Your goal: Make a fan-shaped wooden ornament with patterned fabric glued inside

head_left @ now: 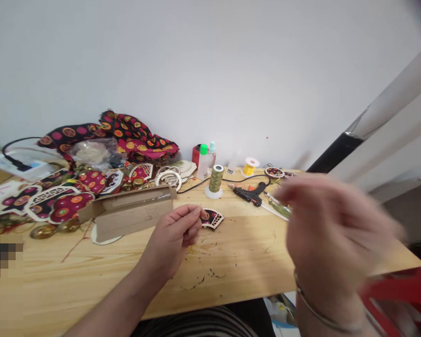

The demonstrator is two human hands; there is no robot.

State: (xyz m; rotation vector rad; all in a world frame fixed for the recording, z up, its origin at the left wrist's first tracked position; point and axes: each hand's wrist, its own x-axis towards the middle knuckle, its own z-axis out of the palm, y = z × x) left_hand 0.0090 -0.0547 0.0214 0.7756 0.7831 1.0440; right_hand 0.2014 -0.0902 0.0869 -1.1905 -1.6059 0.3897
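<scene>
My left hand (pixel 182 227) pinches a small fan-shaped ornament (pixel 214 218) between thumb and fingers, just above the table. The ornament has a pale cut-out frame and a dark patterned fabric face; its left end is hidden by my fingers. Raised close to the camera on the right is my right hand (pixel 336 224), with a bracelet at the wrist. Motion smears its fingers, so I cannot make out whether they hold anything. Beyond the ornament stands a spool of olive-green thread (pixel 216 180). A black glue gun (pixel 250 193) lies to the right of the spool.
An open cardboard box (pixel 135 217) stands on the wooden table (pixel 108 281), left of my left hand. Behind it are patterned ornaments (pixel 70 206) and bunched fabric (pixel 136 135). Plastic bottles (pixel 203 164) and a yellow spool (pixel 249 167) stand near the wall. Dark scraps litter the front.
</scene>
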